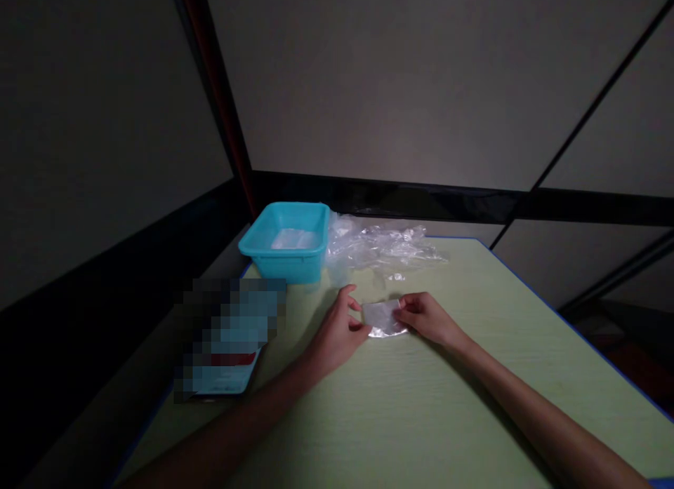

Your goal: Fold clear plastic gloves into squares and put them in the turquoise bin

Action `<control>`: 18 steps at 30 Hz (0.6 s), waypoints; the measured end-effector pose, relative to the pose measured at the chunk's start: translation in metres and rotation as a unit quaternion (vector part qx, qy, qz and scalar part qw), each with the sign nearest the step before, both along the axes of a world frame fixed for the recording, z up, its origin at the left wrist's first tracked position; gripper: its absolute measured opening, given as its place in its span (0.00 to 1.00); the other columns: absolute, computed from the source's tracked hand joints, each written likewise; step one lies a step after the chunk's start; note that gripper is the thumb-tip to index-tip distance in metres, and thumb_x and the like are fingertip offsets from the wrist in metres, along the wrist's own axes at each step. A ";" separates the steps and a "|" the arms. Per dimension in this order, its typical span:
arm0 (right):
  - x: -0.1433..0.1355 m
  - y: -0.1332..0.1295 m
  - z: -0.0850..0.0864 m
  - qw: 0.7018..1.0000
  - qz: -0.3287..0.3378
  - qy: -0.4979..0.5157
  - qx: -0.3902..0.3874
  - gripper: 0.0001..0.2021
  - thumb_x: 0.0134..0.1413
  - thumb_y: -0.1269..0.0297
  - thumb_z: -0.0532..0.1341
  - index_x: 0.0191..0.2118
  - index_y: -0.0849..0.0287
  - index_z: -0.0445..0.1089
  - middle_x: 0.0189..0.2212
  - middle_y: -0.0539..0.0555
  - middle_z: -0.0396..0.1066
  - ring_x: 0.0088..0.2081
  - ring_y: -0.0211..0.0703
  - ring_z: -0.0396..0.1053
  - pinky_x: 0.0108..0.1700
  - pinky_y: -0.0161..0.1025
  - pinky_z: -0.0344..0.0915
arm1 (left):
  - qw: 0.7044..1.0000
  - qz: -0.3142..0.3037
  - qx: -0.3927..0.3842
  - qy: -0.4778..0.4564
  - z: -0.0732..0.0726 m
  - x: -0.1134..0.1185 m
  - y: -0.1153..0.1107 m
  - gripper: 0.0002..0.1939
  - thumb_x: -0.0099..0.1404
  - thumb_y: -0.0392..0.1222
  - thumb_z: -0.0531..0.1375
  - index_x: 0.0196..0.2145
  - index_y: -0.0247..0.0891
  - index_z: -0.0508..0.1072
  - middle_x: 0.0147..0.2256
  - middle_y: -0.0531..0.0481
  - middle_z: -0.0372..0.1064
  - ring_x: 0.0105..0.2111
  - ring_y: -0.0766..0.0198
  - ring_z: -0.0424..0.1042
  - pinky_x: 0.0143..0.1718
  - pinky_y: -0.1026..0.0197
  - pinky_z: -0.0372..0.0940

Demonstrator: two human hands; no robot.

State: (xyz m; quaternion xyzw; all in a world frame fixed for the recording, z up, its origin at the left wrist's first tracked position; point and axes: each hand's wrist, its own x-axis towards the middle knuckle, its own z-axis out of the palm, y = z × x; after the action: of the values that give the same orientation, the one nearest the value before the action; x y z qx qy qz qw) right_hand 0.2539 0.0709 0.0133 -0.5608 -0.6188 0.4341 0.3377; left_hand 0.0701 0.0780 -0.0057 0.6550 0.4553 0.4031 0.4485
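Observation:
A small clear plastic bag (384, 318), flat and shiny along its near edge, is held just above the table between my hands. My right hand (425, 316) pinches its right side between thumb and fingers. At its left edge is my left hand (342, 330), thumb and fingers apart, with the thumb tip at the bag's lower left corner. Whether that thumb presses on the bag I cannot make out. Beyond my hands lies a crumpled heap of clear plastic (379, 245).
A turquoise plastic basin (287, 266) stands at the back left with flat whitish plastic pieces (293, 238) inside. A blurred-out phone or tablet (232, 349) lies along the left edge. The pale green table (453, 419) has a blue rim; walls stand behind and to the left.

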 end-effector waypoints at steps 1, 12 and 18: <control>0.000 0.001 -0.001 1.000 -0.002 -0.001 -0.002 0.09 0.38 0.61 0.57 0.18 0.59 0.60 0.12 0.45 0.57 0.14 0.30 0.49 0.18 0.32 0.46 | 1.000 -0.001 0.005 0.004 0.000 0.000 0.000 0.31 0.48 0.26 0.58 0.48 0.41 0.53 0.35 0.56 0.56 0.22 0.75 0.64 0.24 0.70 0.61; 0.001 0.005 -0.008 0.999 -0.038 -0.006 0.019 0.06 0.38 0.64 0.57 0.19 0.60 0.61 0.13 0.47 0.62 0.16 0.32 0.56 0.19 0.30 0.51 | 1.000 -0.011 0.020 0.003 0.001 0.001 -0.004 0.34 0.48 0.26 0.58 0.50 0.43 0.49 0.34 0.57 0.55 0.22 0.76 0.64 0.25 0.70 0.61; 0.001 0.003 -0.007 0.998 -0.060 -0.015 0.032 0.09 0.39 0.64 0.56 0.31 0.60 0.62 0.13 0.45 0.62 0.13 0.32 0.55 0.15 0.29 0.48 | 0.999 -0.018 0.033 -0.001 0.002 0.001 -0.005 0.36 0.48 0.26 0.58 0.52 0.44 0.48 0.34 0.57 0.55 0.22 0.76 0.65 0.25 0.70 0.61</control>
State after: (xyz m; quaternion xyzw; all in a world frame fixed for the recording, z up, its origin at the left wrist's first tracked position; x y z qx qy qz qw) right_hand 0.2552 0.0739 0.0067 -0.5922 -0.6031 0.3843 0.3713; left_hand 0.0711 0.0730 -0.0033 0.6772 0.4296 0.4107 0.4339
